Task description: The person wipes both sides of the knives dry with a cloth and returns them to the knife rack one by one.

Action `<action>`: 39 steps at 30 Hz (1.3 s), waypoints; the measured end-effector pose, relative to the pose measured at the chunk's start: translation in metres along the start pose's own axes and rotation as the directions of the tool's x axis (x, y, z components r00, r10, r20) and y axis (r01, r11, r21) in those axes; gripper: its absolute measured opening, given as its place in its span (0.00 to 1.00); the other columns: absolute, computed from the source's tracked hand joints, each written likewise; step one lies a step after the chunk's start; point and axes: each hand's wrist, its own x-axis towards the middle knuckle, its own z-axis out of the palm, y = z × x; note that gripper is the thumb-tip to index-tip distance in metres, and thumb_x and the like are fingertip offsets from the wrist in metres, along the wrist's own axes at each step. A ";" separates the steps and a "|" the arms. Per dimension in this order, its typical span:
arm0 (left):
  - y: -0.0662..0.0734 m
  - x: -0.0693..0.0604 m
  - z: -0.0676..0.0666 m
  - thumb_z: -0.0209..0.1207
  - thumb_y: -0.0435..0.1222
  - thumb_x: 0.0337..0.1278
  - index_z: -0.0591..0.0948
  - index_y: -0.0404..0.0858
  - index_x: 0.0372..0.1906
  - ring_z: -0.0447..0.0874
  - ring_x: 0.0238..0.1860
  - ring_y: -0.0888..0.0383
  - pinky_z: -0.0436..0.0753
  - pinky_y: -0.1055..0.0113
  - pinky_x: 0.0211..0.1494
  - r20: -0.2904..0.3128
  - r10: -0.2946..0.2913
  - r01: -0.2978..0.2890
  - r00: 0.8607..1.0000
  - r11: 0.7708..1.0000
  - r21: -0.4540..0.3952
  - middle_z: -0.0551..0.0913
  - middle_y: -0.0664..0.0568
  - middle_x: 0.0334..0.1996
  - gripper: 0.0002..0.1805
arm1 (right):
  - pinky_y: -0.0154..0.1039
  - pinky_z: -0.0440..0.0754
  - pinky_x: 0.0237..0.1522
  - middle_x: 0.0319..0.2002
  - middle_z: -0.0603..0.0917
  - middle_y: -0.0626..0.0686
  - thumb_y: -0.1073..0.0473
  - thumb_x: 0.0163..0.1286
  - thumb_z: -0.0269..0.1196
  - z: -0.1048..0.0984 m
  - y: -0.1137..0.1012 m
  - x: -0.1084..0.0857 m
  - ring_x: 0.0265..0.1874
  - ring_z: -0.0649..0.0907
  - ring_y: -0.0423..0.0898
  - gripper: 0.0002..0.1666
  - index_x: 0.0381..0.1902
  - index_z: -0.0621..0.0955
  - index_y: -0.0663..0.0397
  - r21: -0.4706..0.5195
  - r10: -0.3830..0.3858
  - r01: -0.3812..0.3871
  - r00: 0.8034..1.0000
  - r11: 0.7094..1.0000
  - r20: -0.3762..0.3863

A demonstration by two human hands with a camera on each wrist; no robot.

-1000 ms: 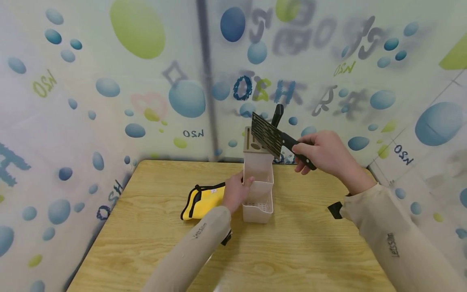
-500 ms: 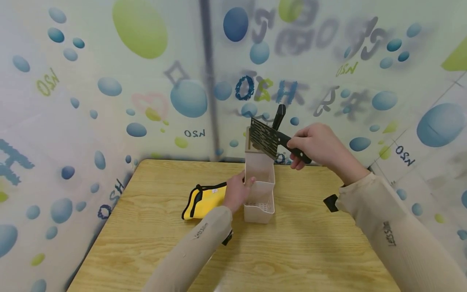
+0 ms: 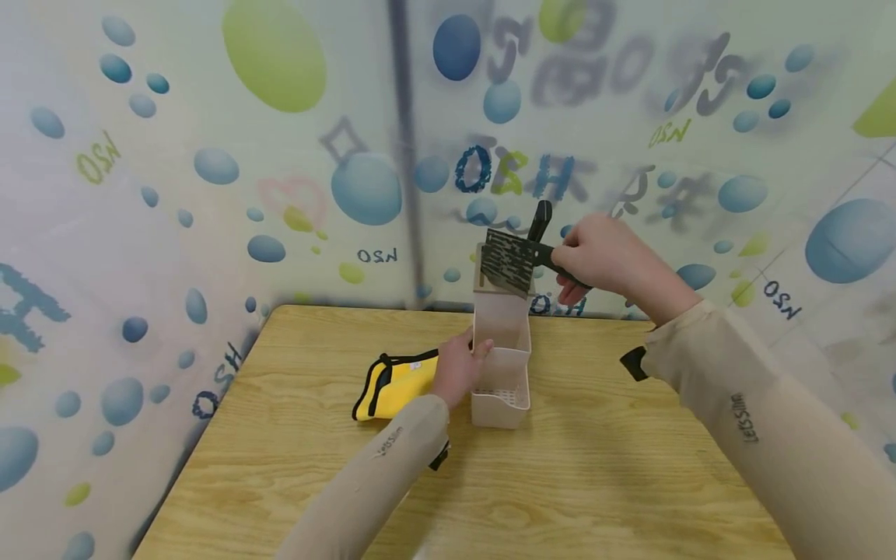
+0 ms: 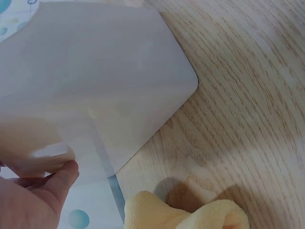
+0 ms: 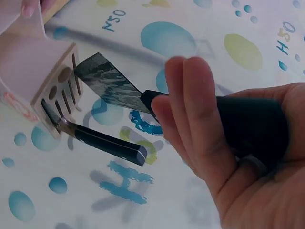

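A pale knife holder (image 3: 500, 412) with stepped, open-fronted compartments stands upright on the table. My left hand (image 3: 458, 372) grips its left side, thumb toward the front; in the left wrist view the fingers bend at the holder's edge. Pinched by its black handle, a cleaver (image 3: 507, 262) with a dark patterned blade is in my right hand (image 3: 603, 253), above the holder's slotted top (image 5: 64, 86). The right wrist view has the blade's far corner right by an end slot; whether it has entered cannot be told. A second knife's black handle (image 5: 109, 145) sticks out of another slot.
A yellow pouch (image 3: 400, 389) with black trim lies on the wooden table (image 3: 595, 451), left of the holder and partly behind my left hand. Walls with printed blue and green spots (image 3: 367, 189) close in the table's back and sides.
My right hand has moved up and to the left with the cleaver, bringing the blade closer over the slotted top and tilting its handle. My left hand keeps its hold on the holder.
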 end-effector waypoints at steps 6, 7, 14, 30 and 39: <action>0.000 -0.001 0.000 0.56 0.44 0.78 0.75 0.35 0.71 0.84 0.60 0.47 0.83 0.50 0.65 -0.009 0.016 -0.016 1.000 1.000 0.003 0.83 0.41 0.62 0.26 | 0.41 0.78 0.28 0.19 0.88 0.50 0.61 0.74 0.52 -0.005 -0.010 0.003 0.22 0.89 0.44 0.20 0.22 0.80 0.58 -0.156 -0.050 0.033 0.993 0.987 -0.108; 0.000 -0.001 0.000 0.56 0.43 0.78 0.75 0.35 0.71 0.84 0.60 0.47 0.83 0.50 0.64 -0.012 0.022 -0.022 1.000 1.000 0.008 0.83 0.41 0.62 0.26 | 0.39 0.74 0.25 0.18 0.87 0.50 0.61 0.72 0.53 -0.006 -0.012 0.004 0.22 0.88 0.44 0.19 0.20 0.78 0.58 -0.175 -0.060 0.038 0.991 0.984 -0.123; 0.002 0.000 0.000 0.56 0.44 0.78 0.75 0.35 0.71 0.84 0.61 0.46 0.84 0.50 0.63 -0.024 0.039 -0.038 0.999 0.999 0.011 0.84 0.41 0.61 0.26 | 0.42 0.73 0.28 0.19 0.86 0.52 0.63 0.65 0.59 -0.011 -0.020 0.006 0.22 0.82 0.50 0.09 0.26 0.84 0.58 -0.246 -0.070 0.019 0.977 0.969 -0.201; 0.000 0.003 0.000 0.56 0.45 0.78 0.77 0.37 0.70 0.85 0.59 0.48 0.84 0.51 0.63 -0.017 0.027 -0.027 0.999 0.999 0.017 0.85 0.43 0.61 0.24 | 0.37 0.73 0.18 0.32 0.83 0.64 0.63 0.61 0.59 0.004 -0.012 0.019 0.18 0.78 0.51 0.14 0.42 0.82 0.66 -0.090 -0.188 0.165 0.844 0.982 -0.503; -0.002 0.002 0.001 0.56 0.46 0.78 0.76 0.38 0.71 0.85 0.59 0.49 0.84 0.51 0.64 -0.010 0.008 -0.008 1.000 1.000 0.008 0.83 0.44 0.62 0.26 | 0.36 0.74 0.18 0.32 0.82 0.64 0.63 0.64 0.60 0.008 -0.014 0.027 0.19 0.78 0.52 0.10 0.39 0.79 0.66 -0.089 -0.207 0.188 0.840 0.978 -0.501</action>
